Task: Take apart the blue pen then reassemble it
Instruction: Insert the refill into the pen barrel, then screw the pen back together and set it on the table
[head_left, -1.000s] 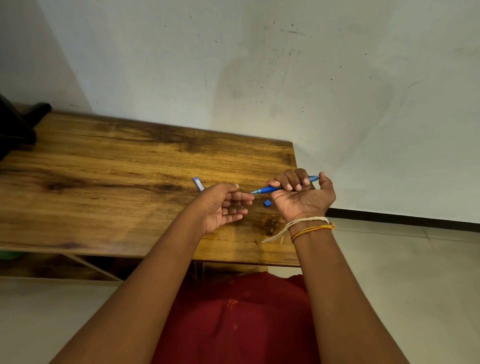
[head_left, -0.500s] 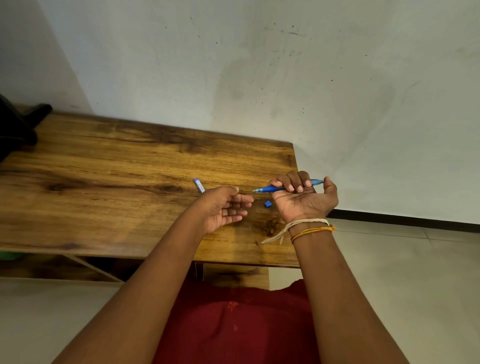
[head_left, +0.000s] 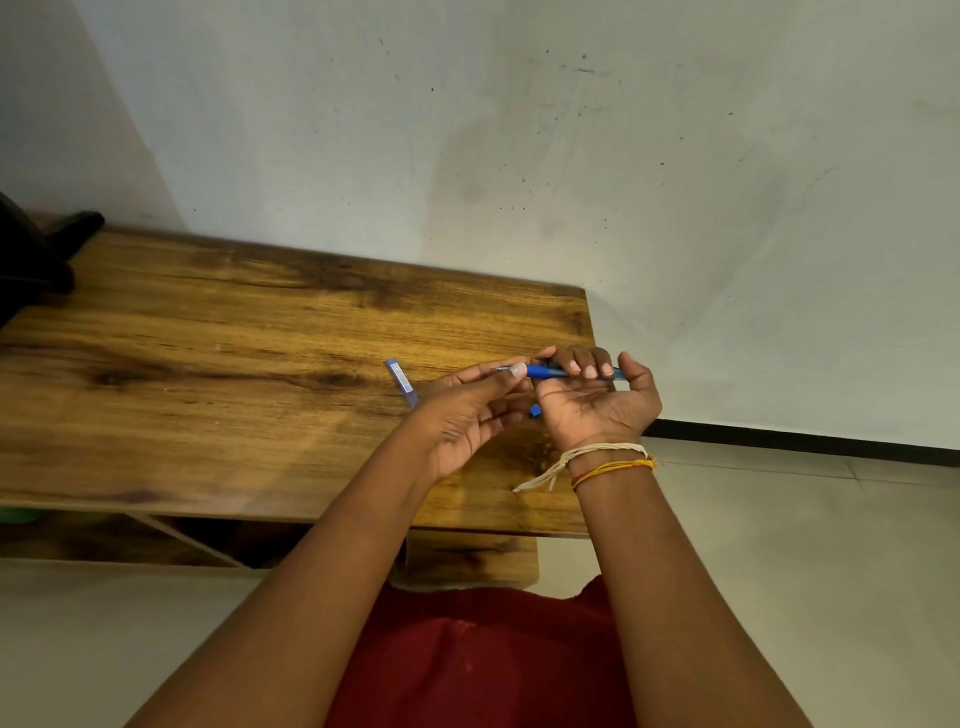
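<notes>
My right hand (head_left: 592, 402) is curled around the blue pen (head_left: 543, 371), palm towards me, above the right end of the wooden table (head_left: 234, 364). The pen lies level, its tip pointing left. My left hand (head_left: 470, 410) has its thumb and forefinger pinched at the pen's tip. A pale blue pen cap (head_left: 401, 381) lies on the table just left of my left hand. A small blue piece (head_left: 534, 411) shows on the table between my hands, partly hidden.
A dark object (head_left: 36, 254) sits at the table's far left end. The table's right edge is just beyond my right hand, with tiled floor (head_left: 805, 519) below. A white wall stands behind. A shelf runs under the tabletop.
My left hand has risen from open below the tip and now pinches the pen's tip. My right hand keeps its hold on the pen, nearly still.
</notes>
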